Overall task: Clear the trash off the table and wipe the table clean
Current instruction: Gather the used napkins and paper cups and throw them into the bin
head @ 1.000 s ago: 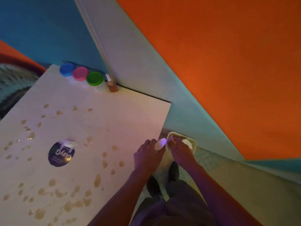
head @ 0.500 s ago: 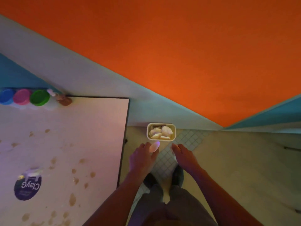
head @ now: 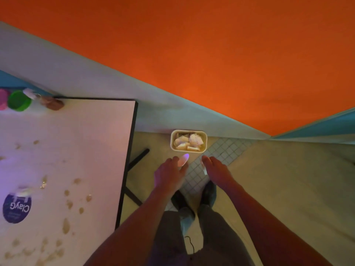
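While the table waits unwiped, a person stands over a floor bin with trash in hand.

Nearest, two forearms reach forward above the person's shoes. The left hand [head: 170,174] curls round a small pale piece of trash [head: 183,159], held just short of the bin [head: 188,140]. The right hand [head: 214,167] is loosely open; a thin pale sliver shows at its fingers, though whether it is gripped I cannot tell. The bin sits on the floor by the wall, already holding crumpled scraps. To the left, the table [head: 80,150] carries brown stains [head: 66,225], a round purple label [head: 17,208] near its left edge, and tubs [head: 19,100] in its far corner. Likely next: drop the piece in the bin, then wipe.
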Tool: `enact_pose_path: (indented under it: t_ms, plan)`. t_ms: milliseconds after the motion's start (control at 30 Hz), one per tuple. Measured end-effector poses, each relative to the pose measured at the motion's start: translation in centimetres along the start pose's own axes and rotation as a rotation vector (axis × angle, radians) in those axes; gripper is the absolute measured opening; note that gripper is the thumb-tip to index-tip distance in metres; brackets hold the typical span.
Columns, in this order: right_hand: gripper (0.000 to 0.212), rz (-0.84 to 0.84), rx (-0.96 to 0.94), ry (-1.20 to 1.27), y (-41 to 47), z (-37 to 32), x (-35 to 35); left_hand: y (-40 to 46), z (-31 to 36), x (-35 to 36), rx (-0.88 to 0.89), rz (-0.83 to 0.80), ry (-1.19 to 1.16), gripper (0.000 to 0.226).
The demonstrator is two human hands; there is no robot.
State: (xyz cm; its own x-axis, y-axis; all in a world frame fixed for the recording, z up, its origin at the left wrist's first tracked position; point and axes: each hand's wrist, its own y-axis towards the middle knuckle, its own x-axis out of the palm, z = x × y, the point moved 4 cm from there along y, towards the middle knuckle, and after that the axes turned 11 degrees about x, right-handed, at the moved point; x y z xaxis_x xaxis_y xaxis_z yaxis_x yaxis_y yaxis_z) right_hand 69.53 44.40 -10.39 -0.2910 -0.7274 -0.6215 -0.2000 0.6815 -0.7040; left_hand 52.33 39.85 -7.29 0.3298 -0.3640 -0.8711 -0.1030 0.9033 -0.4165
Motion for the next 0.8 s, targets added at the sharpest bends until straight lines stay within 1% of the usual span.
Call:
enact_pose_path:
  t_ms: [67,133,167,267,333,367,400,433,500,567,633,700,733,800]
  plan:
    - [0.028,-0.017,0.011,0.073,1.7,0.1,0.6,1.6,-0.2,0.8,-0.011,-0.007,0.001,0.049]
    - [0.028,-0.016,0.041,0.154,2.9,0.0,1.0,3.0,-0.5,1.5,-0.02,-0.008,-0.013,0.05]
    - [0.032,-0.004,0.051,0.205,4.0,0.2,1.4,4.2,-0.6,2.2,-0.016,-0.008,-0.018,0.05]
    - [0.047,0.0,0.163,0.357,7.3,1.2,2.4,7.5,-1.3,4.2,0.008,0.027,-0.015,0.05]
    - [0.05,0.016,0.178,0.313,9.5,1.5,2.9,9.4,-2.0,5.6,0.022,0.049,-0.007,0.05]
    - [0.046,0.052,0.116,0.204,10.9,1.6,3.4,10.4,-2.5,6.6,0.034,0.067,-0.008,0.049]
    - [0.041,0.075,0.084,0.149,12.1,1.6,4.0,11.2,-3.0,7.4,0.053,0.091,-0.007,0.049]
    - [0.041,0.112,0.022,0.062,13.2,1.5,4.7,12.1,-3.7,8.4,0.074,0.116,-0.004,0.048]
    - [0.045,0.117,-0.017,0.017,15.7,1.6,6.0,13.9,-5.2,10.5,0.116,0.139,0.001,0.045]
    - [0.043,0.147,-0.059,0.021,18.7,1.4,7.2,15.9,-6.7,12.8,0.15,0.143,0.013,0.045]
    - [0.041,0.145,-0.054,0.097,21.7,1.4,8.5,18.2,-8.1,14.7,0.176,0.133,0.022,0.046]
    - [0.044,0.129,0.028,0.244,25.2,1.6,10.2,20.8,-9.8,17.4,0.186,0.131,0.022,0.048]
    - [0.046,0.136,0.078,0.317,26.2,1.8,10.6,21.8,-10.4,18.3,0.191,0.119,0.026,0.048]
    - [0.047,0.181,0.117,0.394,28.8,2.4,12.2,24.0,-11.5,20.9,0.204,0.106,0.049,0.048]
